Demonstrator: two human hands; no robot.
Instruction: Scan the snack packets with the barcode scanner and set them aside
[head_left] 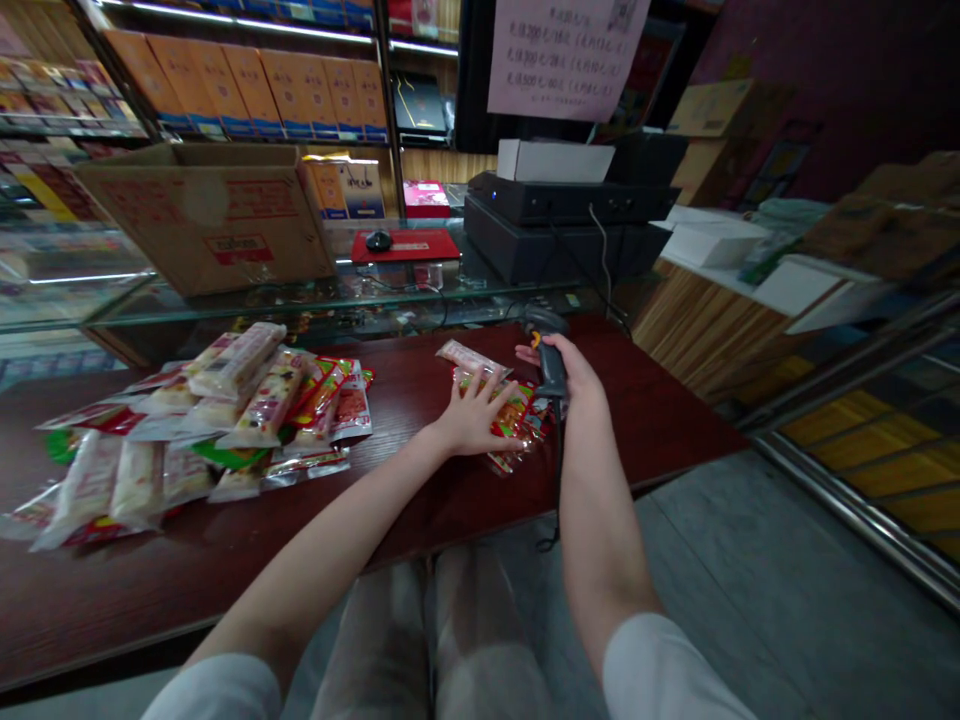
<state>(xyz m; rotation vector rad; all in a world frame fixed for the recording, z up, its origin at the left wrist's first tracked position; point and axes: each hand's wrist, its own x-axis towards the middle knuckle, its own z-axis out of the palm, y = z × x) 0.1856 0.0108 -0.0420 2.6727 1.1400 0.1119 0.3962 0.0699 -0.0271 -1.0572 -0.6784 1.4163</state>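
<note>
My left hand [472, 412] lies with its fingers spread over several red-and-yellow snack packets [517, 408] on the dark red table; the palm hides part of them. A white wrapped snack bar [472, 357] lies just beyond my fingertips. In my right hand [574, 370] is a black barcode scanner [552, 368], gripped by its handle with the head over the far side of the packets. Its cord hangs down past the table's front edge. To the left is a heap of wrapped snack bars [240, 365] mixed with red packets.
An open cardboard box [217, 220] stands on the glass counter [345, 290] behind the table. A mouse [378, 241] rests on a red mat beside a dark till [555, 225]. Boxed goods fill the back shelves. A metal rail [855, 510] runs along the right.
</note>
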